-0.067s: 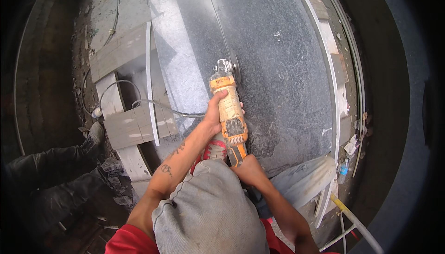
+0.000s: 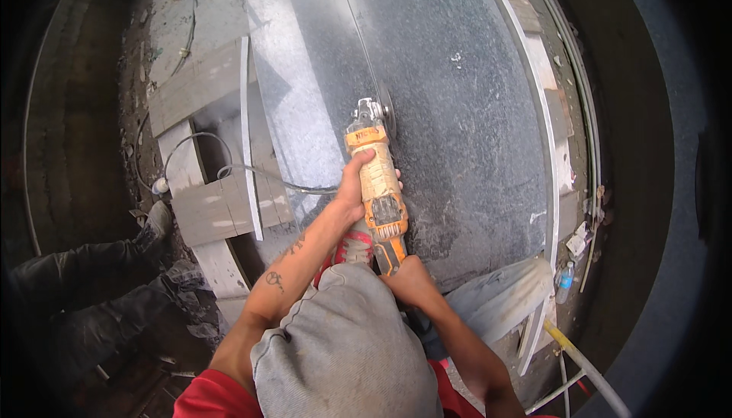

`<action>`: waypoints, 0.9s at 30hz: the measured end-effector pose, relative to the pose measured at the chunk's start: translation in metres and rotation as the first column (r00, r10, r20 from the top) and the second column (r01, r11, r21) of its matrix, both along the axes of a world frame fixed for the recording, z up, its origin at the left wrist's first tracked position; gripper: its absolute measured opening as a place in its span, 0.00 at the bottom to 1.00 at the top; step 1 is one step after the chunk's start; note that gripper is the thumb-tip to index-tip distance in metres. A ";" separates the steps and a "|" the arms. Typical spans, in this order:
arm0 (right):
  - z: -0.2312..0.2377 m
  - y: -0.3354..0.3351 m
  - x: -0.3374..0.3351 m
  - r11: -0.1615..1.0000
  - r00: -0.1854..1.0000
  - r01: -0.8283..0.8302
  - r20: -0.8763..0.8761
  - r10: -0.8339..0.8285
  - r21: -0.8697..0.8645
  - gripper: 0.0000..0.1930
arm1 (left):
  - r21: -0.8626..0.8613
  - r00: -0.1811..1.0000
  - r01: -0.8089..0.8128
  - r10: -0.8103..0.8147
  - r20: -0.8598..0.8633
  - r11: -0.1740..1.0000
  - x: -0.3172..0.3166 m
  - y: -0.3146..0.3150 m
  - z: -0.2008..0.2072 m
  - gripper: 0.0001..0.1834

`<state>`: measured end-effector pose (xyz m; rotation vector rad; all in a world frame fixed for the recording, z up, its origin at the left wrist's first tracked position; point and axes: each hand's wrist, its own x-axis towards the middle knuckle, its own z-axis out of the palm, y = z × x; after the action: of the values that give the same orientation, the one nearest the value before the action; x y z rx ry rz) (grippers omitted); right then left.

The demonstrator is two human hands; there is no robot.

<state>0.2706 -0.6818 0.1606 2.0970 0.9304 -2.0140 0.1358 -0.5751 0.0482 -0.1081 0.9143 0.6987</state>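
Note:
An orange angle grinder (image 2: 377,178), dusty and wrapped in pale tape around its body, lies lengthwise in front of me. My left hand (image 2: 354,183) is closed around the taped body, thumb on top. The rear handle is in the grip of my right hand (image 2: 408,277). At the far end the thin cutting disc (image 2: 389,109) stands on edge at the near end of a straight dark line in the grey stone slab (image 2: 473,159). Whether the disc is sunk into the stone cannot be made out. Pale dust hazes the slab beyond the grinder.
A power cord (image 2: 293,185) runs left from the grinder over wooden boards (image 2: 221,208). Thin pale strips (image 2: 250,143) lie beside the slab. Another person's legs (image 2: 84,277) are at the left. A plastic bottle (image 2: 565,281) and a yellow-ended pole (image 2: 568,345) are at the right.

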 end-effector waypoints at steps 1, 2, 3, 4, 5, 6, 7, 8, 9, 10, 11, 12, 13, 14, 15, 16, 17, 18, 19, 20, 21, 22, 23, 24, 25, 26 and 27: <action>-0.002 -0.002 0.000 0.999 1.000 0.012 -0.001 -0.012 0.038 0.20 | 0.011 1.000 -0.005 0.005 -0.007 1.000 0.000 0.001 -0.002 0.29; -0.005 -0.005 -0.001 0.997 1.000 0.024 -0.003 -0.024 0.075 0.20 | 0.022 1.000 -0.009 0.010 -0.016 1.000 0.001 0.003 -0.004 0.29; -0.010 -0.006 -0.001 0.993 0.999 0.037 -0.006 -0.037 0.112 0.20 | 0.032 1.000 -0.013 0.014 -0.025 0.999 0.000 0.004 -0.006 0.29; -0.015 -0.001 -0.002 0.992 0.999 0.031 -0.031 -0.028 0.118 0.19 | 0.050 1.000 -0.015 0.016 -0.008 0.999 0.000 0.011 -0.007 0.29; -0.022 0.007 -0.002 0.992 0.998 0.027 -0.056 -0.020 0.124 0.17 | 0.067 1.000 -0.016 0.016 0.008 0.998 -0.002 0.022 -0.009 0.29; -0.028 0.015 -0.003 0.991 0.997 0.023 -0.080 -0.012 0.131 0.16 | 0.085 1.000 -0.017 0.015 0.025 0.996 -0.004 0.033 -0.011 0.29; -0.032 0.025 -0.005 0.996 0.990 0.052 -0.131 -0.042 0.071 0.15 | 0.070 0.999 -0.019 0.017 0.034 0.997 -0.009 0.043 -0.015 0.29; -0.037 0.036 -0.006 0.997 0.981 0.079 -0.180 -0.075 0.015 0.14 | 0.060 0.999 -0.020 0.017 0.044 0.998 -0.012 0.056 -0.021 0.28; -0.038 0.046 -0.008 0.994 0.968 0.105 -0.226 -0.112 -0.042 0.13 | 0.051 0.998 -0.019 0.016 0.054 0.999 -0.014 0.065 -0.024 0.28; -0.037 0.053 -0.008 0.994 0.972 0.110 -0.206 -0.111 -0.016 0.12 | 0.090 0.999 -0.022 0.019 0.040 0.996 -0.015 0.071 -0.024 0.28; -0.032 0.056 -0.009 0.995 0.979 0.096 -0.178 -0.097 -0.012 0.12 | 0.087 0.999 -0.036 0.033 0.039 0.996 -0.014 0.074 -0.022 0.28; -0.025 0.058 -0.009 0.996 0.985 0.085 -0.149 -0.085 -0.008 0.12 | 0.084 0.998 -0.048 0.045 0.038 0.995 -0.013 0.073 -0.019 0.28; -0.021 0.058 -0.008 0.997 0.990 0.079 -0.117 -0.079 -0.010 0.13 | 0.076 0.998 -0.054 0.051 0.040 0.996 -0.011 0.072 -0.014 0.28; -0.022 0.053 -0.008 0.996 0.996 0.057 -0.072 -0.052 0.074 0.13 | 0.107 0.997 -0.058 0.051 0.065 0.993 -0.010 0.071 -0.009 0.29; -0.024 0.045 -0.009 0.987 0.999 0.033 -0.024 -0.030 0.155 0.14 | 0.166 0.995 -0.069 0.056 0.081 0.984 -0.009 0.071 -0.003 0.29; -0.022 0.042 -0.011 0.974 1.000 0.009 0.024 -0.014 0.224 0.15 | 0.217 0.994 -0.078 0.059 0.094 0.973 -0.010 0.068 0.003 0.30; -0.018 0.042 -0.011 0.962 1.000 0.011 0.025 -0.018 0.273 0.15 | 0.266 0.992 -0.086 0.059 0.107 0.960 -0.011 0.069 0.009 0.30; -0.013 0.044 -0.009 0.947 0.999 0.013 0.027 -0.023 0.321 0.16 | 0.270 0.989 -0.124 0.097 0.112 0.955 -0.011 0.072 0.014 0.33; -0.007 0.046 -0.010 0.932 1.000 0.012 0.022 -0.022 0.363 0.17 | 0.323 0.990 -0.131 0.108 0.087 0.937 -0.014 0.074 0.029 0.34; -0.005 0.047 -0.008 0.928 0.999 0.012 0.026 -0.023 0.371 0.18 | 0.369 0.988 -0.137 0.099 0.121 0.919 -0.014 0.077 0.030 0.35; -0.004 0.049 -0.007 0.925 0.999 0.010 0.029 -0.023 0.379 0.19 | 0.414 0.984 -0.148 0.090 0.156 0.898 -0.015 0.080 0.031 0.36; -0.004 0.051 -0.007 0.921 1.000 0.006 0.016 -0.013 0.389 0.20 | 0.448 0.980 -0.168 0.101 0.169 0.878 -0.020 0.081 0.038 0.37; -0.001 0.053 -0.004 0.904 0.999 0.021 -0.038 -0.006 0.427 0.21 | 0.480 0.975 -0.190 0.109 0.191 0.856 -0.022 0.084 0.045 0.37; 0.001 0.054 0.000 0.885 0.996 0.036 -0.092 0.008 0.463 0.23 | 0.509 0.975 -0.194 0.108 0.193 0.839 -0.027 0.086 0.050 0.38; 0.002 0.053 0.005 0.869 0.990 0.050 -0.141 0.024 0.493 0.25 | 0.531 0.974 -0.201 0.111 0.196 0.823 -0.031 0.085 0.052 0.39; 0.002 0.051 0.015 0.836 0.964 0.035 -0.239 0.116 0.547 0.26 | 0.545 0.973 -0.212 0.122 0.197 0.811 -0.036 0.086 0.058 0.39; -0.008 0.047 0.021 0.861 0.951 0.168 -0.308 -0.015 0.479 0.26 | 0.558 0.971 -0.226 0.137 0.198 0.798 -0.041 0.085 0.064 0.39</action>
<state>0.2921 -0.6344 0.1523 2.1270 1.5868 -2.3865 0.0950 -0.4901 0.1126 0.2979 0.5172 1.1117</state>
